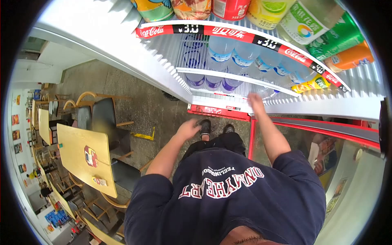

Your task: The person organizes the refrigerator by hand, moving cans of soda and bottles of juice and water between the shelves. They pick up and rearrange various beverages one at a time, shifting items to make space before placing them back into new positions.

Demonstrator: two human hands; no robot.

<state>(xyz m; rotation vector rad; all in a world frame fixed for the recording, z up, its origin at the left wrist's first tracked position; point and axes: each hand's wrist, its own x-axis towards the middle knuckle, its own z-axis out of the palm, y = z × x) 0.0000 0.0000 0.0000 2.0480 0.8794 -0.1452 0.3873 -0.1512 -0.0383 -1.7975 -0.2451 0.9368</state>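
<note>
My right hand [255, 103] reaches to the front of the fridge's lowest shelf, beside a clear bottle [266, 92] at its edge. Its fingers are blurred and partly turned away, so a grip cannot be made out. My left hand [188, 130] hangs in the air in front of the fridge, slightly blurred, with loosely stretched fingers and nothing visible in it. Purple-labelled water bottles [213, 81] stand at the left of the lower shelves. Blue-labelled water bottles [220, 51] fill the shelf above, behind a white rail [237, 76].
Drinks, including a red bottle [230, 9] and a green bottle [337, 36], stand above a Coca-Cola price strip [228, 32]. The red-framed fridge door [318, 130] stands open at my right. Wooden tables [83, 153] and dark chairs [104, 118] are at my left.
</note>
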